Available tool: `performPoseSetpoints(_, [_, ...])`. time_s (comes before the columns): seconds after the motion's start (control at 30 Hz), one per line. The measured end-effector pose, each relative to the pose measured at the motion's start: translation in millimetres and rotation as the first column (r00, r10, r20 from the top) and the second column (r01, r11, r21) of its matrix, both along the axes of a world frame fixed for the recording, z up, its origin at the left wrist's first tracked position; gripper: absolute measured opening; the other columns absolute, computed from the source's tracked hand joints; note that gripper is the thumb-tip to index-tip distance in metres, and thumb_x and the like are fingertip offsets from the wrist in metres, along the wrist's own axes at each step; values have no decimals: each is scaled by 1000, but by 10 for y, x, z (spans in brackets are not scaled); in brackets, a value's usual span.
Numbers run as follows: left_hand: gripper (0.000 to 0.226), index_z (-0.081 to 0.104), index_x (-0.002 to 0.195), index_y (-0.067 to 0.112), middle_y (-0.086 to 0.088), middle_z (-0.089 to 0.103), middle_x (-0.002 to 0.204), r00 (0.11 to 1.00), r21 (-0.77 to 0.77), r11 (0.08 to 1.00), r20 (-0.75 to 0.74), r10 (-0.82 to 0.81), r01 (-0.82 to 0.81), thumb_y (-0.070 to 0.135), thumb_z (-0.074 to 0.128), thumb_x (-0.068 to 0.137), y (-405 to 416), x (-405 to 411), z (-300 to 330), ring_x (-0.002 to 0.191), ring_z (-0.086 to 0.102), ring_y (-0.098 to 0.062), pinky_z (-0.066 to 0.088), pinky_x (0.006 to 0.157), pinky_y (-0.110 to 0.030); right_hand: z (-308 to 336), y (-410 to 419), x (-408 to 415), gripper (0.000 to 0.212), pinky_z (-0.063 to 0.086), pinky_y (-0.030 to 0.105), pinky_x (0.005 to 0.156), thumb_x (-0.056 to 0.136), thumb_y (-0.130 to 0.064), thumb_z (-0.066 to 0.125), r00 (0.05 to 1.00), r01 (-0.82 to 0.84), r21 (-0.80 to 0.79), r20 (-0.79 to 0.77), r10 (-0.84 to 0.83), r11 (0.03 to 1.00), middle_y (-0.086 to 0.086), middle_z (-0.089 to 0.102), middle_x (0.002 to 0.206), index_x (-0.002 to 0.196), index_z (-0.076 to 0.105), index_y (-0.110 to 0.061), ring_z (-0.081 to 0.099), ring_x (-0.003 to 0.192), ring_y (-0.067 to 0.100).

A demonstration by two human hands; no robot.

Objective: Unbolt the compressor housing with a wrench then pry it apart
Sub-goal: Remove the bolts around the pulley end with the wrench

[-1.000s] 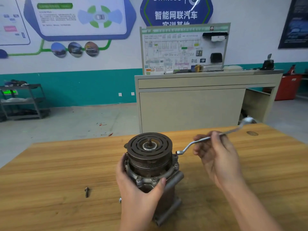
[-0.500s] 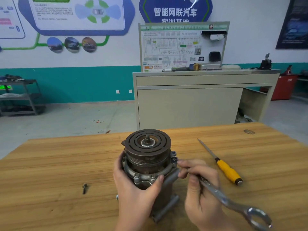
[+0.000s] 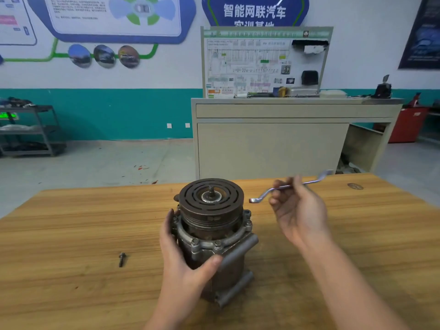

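Note:
The compressor (image 3: pixel 212 232) stands upright on the wooden table (image 3: pixel 71 234), its dark slotted clutch plate on top and several bolts around the grey housing flange. My left hand (image 3: pixel 183 263) wraps around the housing from the near left side, thumb on the front. My right hand (image 3: pixel 297 210) is raised to the right of the compressor and holds an offset ring wrench (image 3: pixel 285 186) by its shaft. The wrench's near ring end hangs in the air just right of the clutch plate, apart from the bolts.
A loose bolt (image 3: pixel 122 259) lies on the table to the left of the compressor. A beige cabinet (image 3: pixel 273 148) with a display board stands behind the table. A grey shelf cart (image 3: pixel 28 129) is at the far left.
Half a second ago my right hand was low beside the flange with the wrench pointing towards me. It has lifted up and back to the right. The yellow-handled screwdriver is out of sight now.

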State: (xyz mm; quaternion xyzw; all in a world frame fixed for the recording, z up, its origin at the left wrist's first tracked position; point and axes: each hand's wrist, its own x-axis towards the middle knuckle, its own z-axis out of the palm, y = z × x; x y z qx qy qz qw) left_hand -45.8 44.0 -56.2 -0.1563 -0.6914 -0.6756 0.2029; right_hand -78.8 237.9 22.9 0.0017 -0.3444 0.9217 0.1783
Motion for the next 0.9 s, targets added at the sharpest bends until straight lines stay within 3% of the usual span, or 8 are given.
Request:
performPoseSetpoints(0.1, [112,12,134,63,10,28,151,999,-24,999,12,33,-33,76,76,43,-18,-8,-17,140,30,-9,27,116,-44,-140,-40,291,22,48,25,43,100,-30,41,921,341,202,-268,-283,918,9,68,66,84,50,-18,58,42,19])
performPoseSetpoints(0.17, [112,11,133,64,12,27,151,998,-36,997,12,62,-61,78,75,42,1,-10,-18,141,28,-8,25,116,-45,-212,-137,428,15,50,26,46,94,-41,50,854,461,290,-400,-332,838,9,70,73,82,53,-31,60,44,21])
performPoseSetpoints(0.3, [109,9,131,67,10,26,152,996,-58,994,15,91,-90,81,73,43,4,-11,-23,141,27,-10,25,116,-46,-296,-258,531,8,55,31,55,95,-44,51,759,574,418,-595,-266,704,4,69,84,90,55,-38,66,53,22])
performPoseSetpoints(0.57, [109,9,133,62,9,27,151,995,-83,992,11,99,-98,83,70,45,-9,-7,-14,141,29,-13,27,115,-48,-580,-407,524,13,52,30,63,102,-31,41,566,802,494,-808,-164,335,-3,63,98,98,50,-23,64,80,8])
performPoseSetpoints(0.67, [109,8,133,61,14,26,150,995,-83,992,13,98,-97,82,70,45,-6,3,-8,141,27,-9,26,116,-46,-580,-517,490,12,43,21,53,103,-25,36,558,775,332,-760,-335,537,0,64,86,97,46,-26,52,56,9])
performPoseSetpoints(0.77, [108,7,133,60,22,24,147,993,-89,989,1,116,-116,74,72,48,6,20,8,141,24,-4,24,117,-42,-410,-414,304,19,32,16,40,99,-13,32,732,632,137,-429,-529,763,-2,59,61,89,44,-24,39,38,12])
performPoseSetpoints(0.83, [106,8,134,56,13,25,150,994,-73,991,3,111,-110,67,73,50,12,27,23,141,25,-7,25,117,-44,-289,-273,90,19,26,15,36,100,-11,31,918,389,74,-120,-379,918,-2,53,50,87,44,-17,33,32,11])
performPoseSetpoints(0.9, [105,9,133,56,9,26,150,995,-67,992,7,104,-103,64,73,51,14,35,35,141,26,-9,25,116,-45,-178,-178,-99,22,24,15,32,104,-15,32,989,92,87,106,-101,992,-1,50,46,86,44,-12,32,29,10])
